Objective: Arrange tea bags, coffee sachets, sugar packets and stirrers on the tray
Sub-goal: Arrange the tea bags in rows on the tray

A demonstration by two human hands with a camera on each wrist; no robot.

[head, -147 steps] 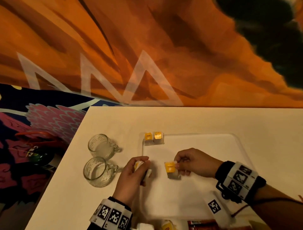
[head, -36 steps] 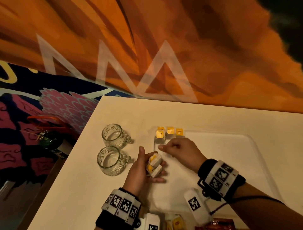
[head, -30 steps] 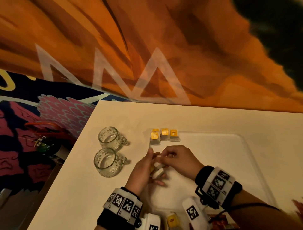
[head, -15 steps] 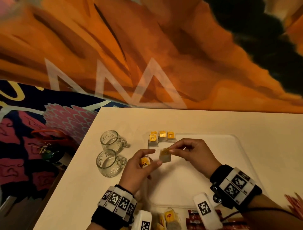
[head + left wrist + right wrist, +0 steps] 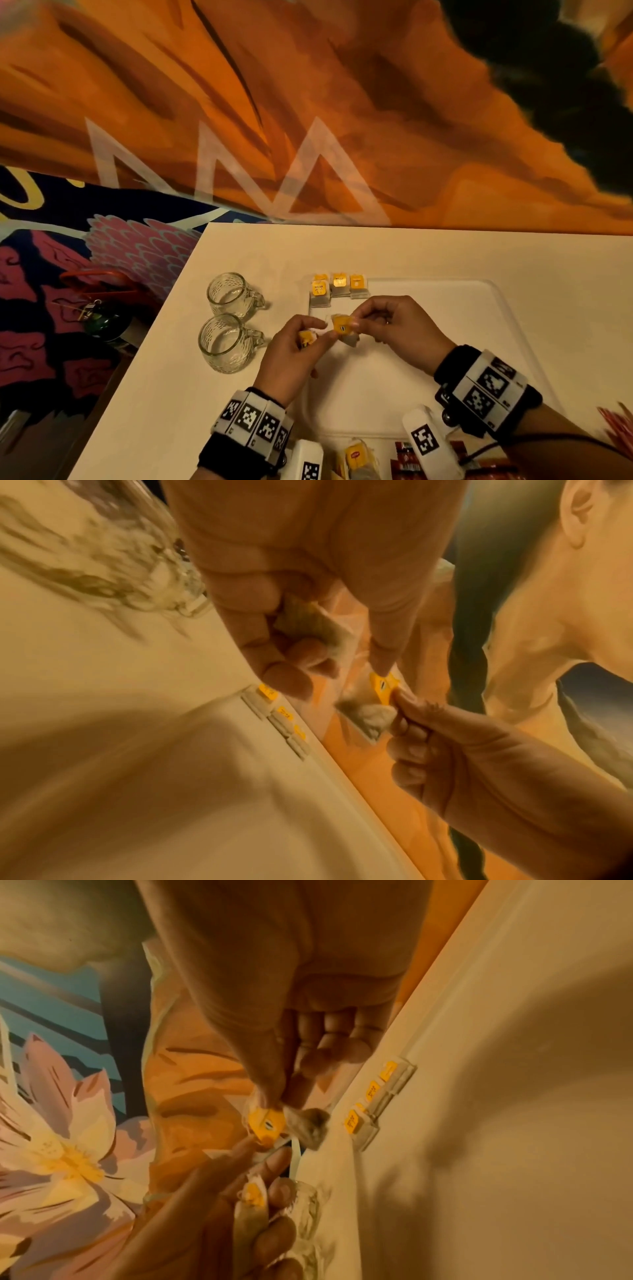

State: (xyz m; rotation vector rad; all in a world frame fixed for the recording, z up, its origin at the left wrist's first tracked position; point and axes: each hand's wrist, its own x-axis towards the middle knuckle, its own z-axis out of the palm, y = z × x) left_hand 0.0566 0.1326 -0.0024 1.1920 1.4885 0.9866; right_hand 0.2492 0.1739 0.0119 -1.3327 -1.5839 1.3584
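Since a moment ago the hands have drawn together above the tray [image 5: 479, 308]. From overhead, the right hand [image 5: 400, 329] pinches a tea bag [image 5: 342, 325] just this side of the tea bag row [image 5: 339, 287] in the tray's far-left corner; the left hand [image 5: 291, 356] touches it.

Left wrist: its fingers [image 5: 260, 653] curl round another tea bag [image 5: 308, 626].

Right wrist: thumb and fingertips [image 5: 270, 1085] nip the yellow tag [image 5: 268, 1125].

The tea bags [image 5: 339, 288] at the white tray [image 5: 479, 308]'s upper left corner carry yellow-orange tags over pale grey pouches. The wall mural [image 5: 308, 102] is streaked orange and brown with a pale zigzag line, black at upper right. The wrist bands [image 5: 489, 387] show black-and-white square codes. The glass mugs [image 5: 229, 294] are clear and dimpled.
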